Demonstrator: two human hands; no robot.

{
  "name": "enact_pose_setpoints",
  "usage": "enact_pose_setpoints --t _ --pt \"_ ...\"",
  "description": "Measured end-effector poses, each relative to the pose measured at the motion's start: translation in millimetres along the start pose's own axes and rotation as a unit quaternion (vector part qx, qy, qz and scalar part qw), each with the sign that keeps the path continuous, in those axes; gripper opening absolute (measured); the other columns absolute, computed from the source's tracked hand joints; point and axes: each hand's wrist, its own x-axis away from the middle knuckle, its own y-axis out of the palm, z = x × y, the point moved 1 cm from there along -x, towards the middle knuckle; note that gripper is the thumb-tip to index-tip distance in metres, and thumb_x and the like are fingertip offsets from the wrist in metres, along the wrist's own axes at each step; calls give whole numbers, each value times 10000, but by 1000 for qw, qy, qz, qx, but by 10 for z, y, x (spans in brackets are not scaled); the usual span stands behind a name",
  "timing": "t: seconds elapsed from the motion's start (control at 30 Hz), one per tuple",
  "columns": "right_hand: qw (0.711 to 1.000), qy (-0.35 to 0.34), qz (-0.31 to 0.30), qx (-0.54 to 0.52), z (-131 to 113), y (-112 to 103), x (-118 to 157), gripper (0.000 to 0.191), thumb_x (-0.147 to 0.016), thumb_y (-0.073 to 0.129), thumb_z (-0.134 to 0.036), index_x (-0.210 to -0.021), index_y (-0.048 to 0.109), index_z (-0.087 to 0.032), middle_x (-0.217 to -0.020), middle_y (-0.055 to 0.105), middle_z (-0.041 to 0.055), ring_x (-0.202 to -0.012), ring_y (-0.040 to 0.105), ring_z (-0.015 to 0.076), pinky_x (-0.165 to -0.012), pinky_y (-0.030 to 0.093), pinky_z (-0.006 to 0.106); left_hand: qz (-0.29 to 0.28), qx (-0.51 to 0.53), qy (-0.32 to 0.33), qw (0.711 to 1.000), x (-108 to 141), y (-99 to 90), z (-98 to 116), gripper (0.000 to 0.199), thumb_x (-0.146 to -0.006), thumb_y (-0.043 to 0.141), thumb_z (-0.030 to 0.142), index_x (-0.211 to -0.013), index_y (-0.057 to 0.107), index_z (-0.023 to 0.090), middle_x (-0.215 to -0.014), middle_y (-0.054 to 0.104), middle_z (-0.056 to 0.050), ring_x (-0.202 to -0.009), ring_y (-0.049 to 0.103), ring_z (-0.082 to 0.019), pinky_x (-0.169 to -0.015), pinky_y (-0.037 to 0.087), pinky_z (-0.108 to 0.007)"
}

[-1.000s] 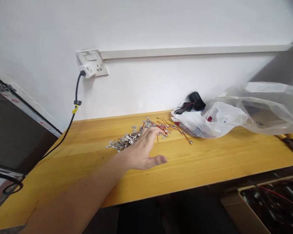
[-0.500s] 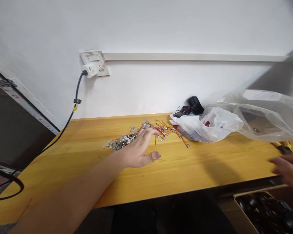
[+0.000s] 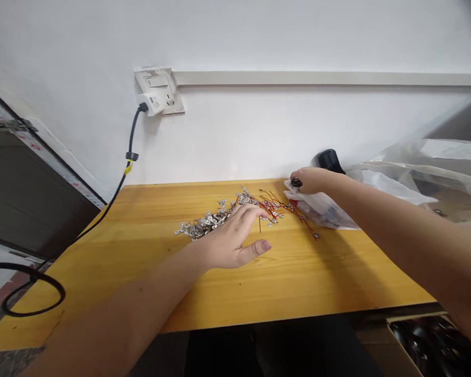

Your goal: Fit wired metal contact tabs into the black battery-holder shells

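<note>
My left hand lies palm down over the near side of a pile of small silver metal tabs, fingers stretched out and thumb apart. Thin orange-red wires with silver ends lie just beyond its fingertips. At the left end of a white plastic bag, my right hand is closed around a small black part, of which only a bit shows. A rounded black piece stands behind that hand, partly covered by it.
A larger clear bag sits at the right of the wooden table. On the left a black cable runs from a wall socket down over the table. A box of dark glossy parts is below the table's edge.
My right hand has come in from the far right to the white bag and closed on the black part there. My left hand stays at the pile. The view has shifted slightly.
</note>
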Motion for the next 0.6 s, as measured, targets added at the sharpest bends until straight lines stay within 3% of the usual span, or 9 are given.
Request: enact_pose_setpoints --t 0.1,0.2,0.27,0.33,0.47,0.53,0.6 --pt "1000 8 16 -24 149 -72 119 244 -919 666 -194 -1154 712 -147 -1074 741 103 -963 701 249 -896 552 402 0 6 -1 1000 4 4 24 562 -993 469 596 -1372 405 186 -1370 491 -173 -1335 446 -290 -1152 392 -486" --pt "993 35 97 -62 199 -224 350 401 -953 562 -200 -1345 632 -158 -1204 725 133 -1042 698 273 -913 536 375 3 15 -13 1000 3 -1 49 522 -998 477 570 -1352 425 191 -1361 501 -163 -1331 463 -287 -1158 399 -486" --pt "973 78 175 -132 175 -336 544 470 -963 583 -274 -1420 561 -165 -1201 720 147 -1009 707 260 -875 550 365 5 23 -22 999 0 -5 61 507 -997 475 564 -1344 432 197 -1356 502 -164 -1322 473 -294 -1158 405 -500" --pt "916 132 277 -257 124 -453 728 608 -920 677 -336 -1478 497 -176 -1128 731 164 -944 718 255 -795 560 351 10 28 -28 999 -1 -7 68 496 -1000 470 556 -1348 426 206 -1362 496 -170 -1317 477 -300 -1155 412 -516" --pt "762 170 453 -430 -40 -719 929 766 -914 709 -404 -1528 375 -91 -1103 708 245 -931 716 277 -746 569 353 21 34 -38 999 4 -6 78 497 -999 471 554 -1355 414 212 -1374 490 -173 -1317 478 -306 -1156 418 -531" --pt "729 169 463 -475 -172 -853 927 744 -910 717 -389 -1496 385 -74 -1140 690 262 -943 713 286 -747 580 358 22 42 -50 998 9 -6 85 510 -1002 458 559 -1366 404 207 -1399 477 -177 -1322 476 -308 -1158 412 -530" --pt "737 178 415 -503 -365 -953 889 681 -884 748 -355 -1447 457 -106 -1139 691 236 -924 718 289 -692 580 353 39 61 -72 995 10 -7 86 534 -1008 427 576 -1379 388 194 -1418 462 -191 -1314 476 -310 -1145 412 -531"
